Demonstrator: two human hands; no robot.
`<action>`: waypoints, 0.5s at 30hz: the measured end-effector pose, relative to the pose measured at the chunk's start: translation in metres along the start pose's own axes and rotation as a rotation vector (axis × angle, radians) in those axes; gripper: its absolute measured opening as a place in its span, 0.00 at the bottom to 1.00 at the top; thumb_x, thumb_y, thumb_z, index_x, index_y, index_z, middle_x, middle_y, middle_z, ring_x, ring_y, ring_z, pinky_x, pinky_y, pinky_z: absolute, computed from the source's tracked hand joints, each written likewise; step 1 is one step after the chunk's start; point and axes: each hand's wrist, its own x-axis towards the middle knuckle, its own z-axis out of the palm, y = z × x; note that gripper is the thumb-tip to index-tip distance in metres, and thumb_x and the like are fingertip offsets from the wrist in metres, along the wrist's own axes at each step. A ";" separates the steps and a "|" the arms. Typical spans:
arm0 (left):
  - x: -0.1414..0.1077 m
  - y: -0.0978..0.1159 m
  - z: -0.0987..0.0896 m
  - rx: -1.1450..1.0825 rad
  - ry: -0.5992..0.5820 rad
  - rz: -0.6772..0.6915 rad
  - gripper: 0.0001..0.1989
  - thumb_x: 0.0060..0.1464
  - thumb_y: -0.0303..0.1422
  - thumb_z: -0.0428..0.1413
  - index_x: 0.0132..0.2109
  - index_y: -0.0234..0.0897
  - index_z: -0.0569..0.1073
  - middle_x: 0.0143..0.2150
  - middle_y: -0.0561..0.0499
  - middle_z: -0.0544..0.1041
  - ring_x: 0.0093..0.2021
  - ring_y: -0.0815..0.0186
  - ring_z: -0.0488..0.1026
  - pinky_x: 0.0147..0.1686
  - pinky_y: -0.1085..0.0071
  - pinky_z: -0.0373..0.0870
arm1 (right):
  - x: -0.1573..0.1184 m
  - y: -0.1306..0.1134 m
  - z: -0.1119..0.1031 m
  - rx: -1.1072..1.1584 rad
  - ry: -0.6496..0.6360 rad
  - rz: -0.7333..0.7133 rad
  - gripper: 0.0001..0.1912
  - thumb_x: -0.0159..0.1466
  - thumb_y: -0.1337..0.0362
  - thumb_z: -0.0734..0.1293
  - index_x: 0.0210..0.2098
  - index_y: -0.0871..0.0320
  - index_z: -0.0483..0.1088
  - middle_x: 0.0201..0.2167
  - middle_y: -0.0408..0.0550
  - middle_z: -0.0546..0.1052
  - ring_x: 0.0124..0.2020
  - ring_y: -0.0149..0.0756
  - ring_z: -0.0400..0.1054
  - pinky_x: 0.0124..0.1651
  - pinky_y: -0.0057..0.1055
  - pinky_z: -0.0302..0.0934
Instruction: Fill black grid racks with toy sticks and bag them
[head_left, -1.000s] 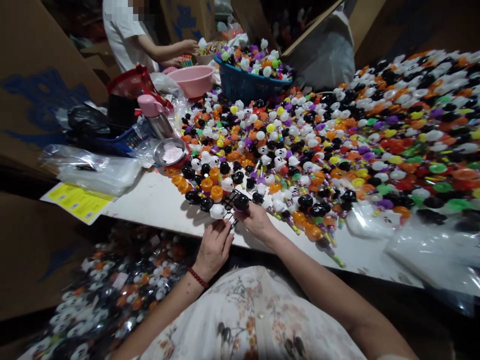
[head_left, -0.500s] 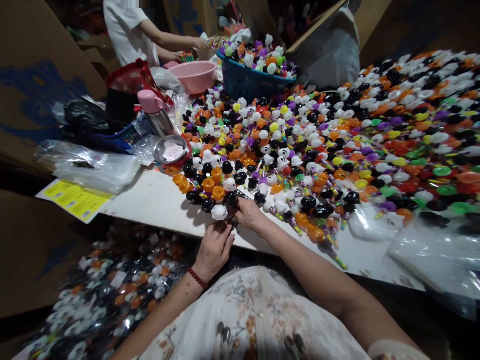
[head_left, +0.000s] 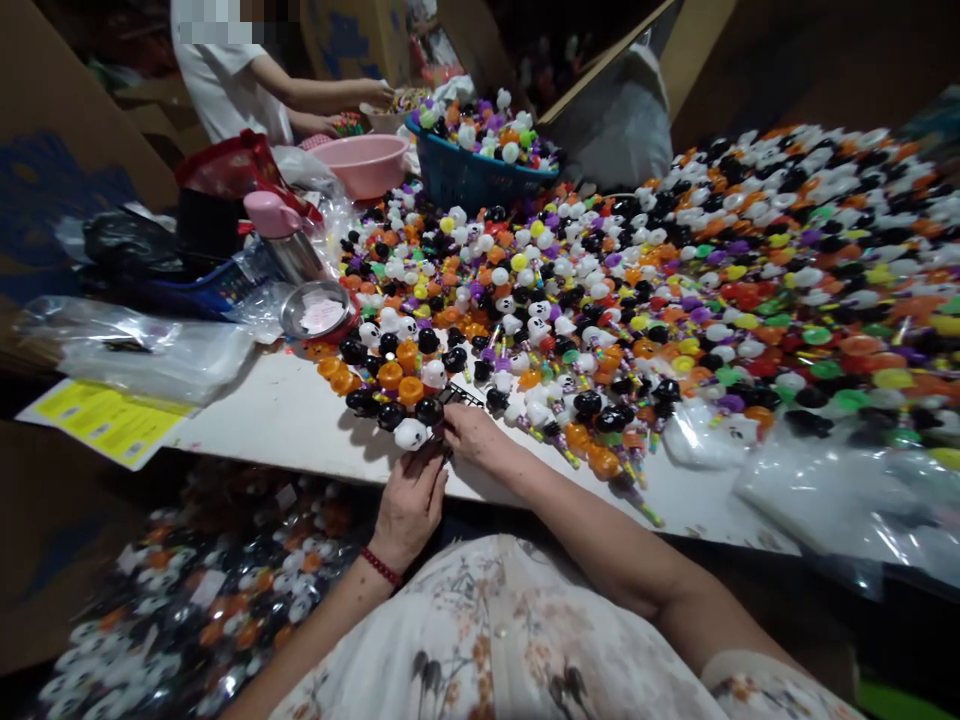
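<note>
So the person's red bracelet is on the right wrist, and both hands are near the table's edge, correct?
No: the head view shows the red bracelet on the left wrist. The left hand and right hand are near the edge of the table.

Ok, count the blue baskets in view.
2: a blue basket heaped with colourful pieces, beside the pink basin; a darker blue basket, left of the pink-topped flask. More may be hidden.

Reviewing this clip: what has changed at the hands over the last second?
The right hand has moved left, bringing the black head across the grid to close beside the white ghost. Whether its grip has let go is hidden. The view swung slightly right. The left hand stays close to the white ghost; the pink tub and blue basket stand as they were.
</note>
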 end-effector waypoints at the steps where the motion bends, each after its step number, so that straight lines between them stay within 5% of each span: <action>1: -0.001 0.000 0.000 0.013 0.005 -0.004 0.23 0.61 0.25 0.54 0.63 0.35 0.65 0.60 0.40 0.72 0.61 0.54 0.66 0.60 0.53 0.68 | -0.007 -0.001 -0.006 -0.019 0.025 -0.014 0.09 0.64 0.72 0.65 0.44 0.60 0.71 0.39 0.50 0.75 0.40 0.35 0.69 0.43 0.28 0.61; 4: -0.004 -0.001 -0.001 0.030 0.033 -0.007 0.22 0.60 0.24 0.54 0.61 0.34 0.67 0.57 0.40 0.74 0.59 0.54 0.68 0.59 0.53 0.69 | -0.039 0.000 -0.028 -0.200 0.127 0.031 0.11 0.67 0.68 0.65 0.50 0.60 0.69 0.45 0.52 0.72 0.40 0.35 0.68 0.43 0.29 0.62; 8: -0.009 -0.006 -0.003 -0.001 0.073 -0.006 0.21 0.60 0.24 0.54 0.60 0.36 0.67 0.55 0.42 0.75 0.57 0.56 0.70 0.58 0.52 0.70 | -0.077 0.013 -0.050 -0.613 0.186 0.210 0.07 0.68 0.67 0.64 0.43 0.62 0.71 0.41 0.55 0.70 0.35 0.38 0.66 0.34 0.31 0.59; 12: -0.011 -0.011 -0.003 -0.025 0.096 0.009 0.21 0.60 0.24 0.55 0.59 0.37 0.68 0.55 0.42 0.76 0.57 0.56 0.71 0.57 0.51 0.70 | -0.081 0.028 -0.051 -0.787 0.176 0.268 0.07 0.67 0.70 0.62 0.36 0.62 0.72 0.38 0.56 0.69 0.34 0.39 0.64 0.33 0.32 0.56; 15: -0.014 -0.014 -0.005 -0.019 0.069 0.026 0.22 0.60 0.24 0.55 0.60 0.37 0.67 0.56 0.42 0.75 0.58 0.56 0.70 0.58 0.52 0.70 | -0.072 0.030 -0.052 -0.698 0.211 0.300 0.09 0.68 0.70 0.60 0.36 0.61 0.73 0.39 0.55 0.70 0.33 0.37 0.65 0.33 0.32 0.55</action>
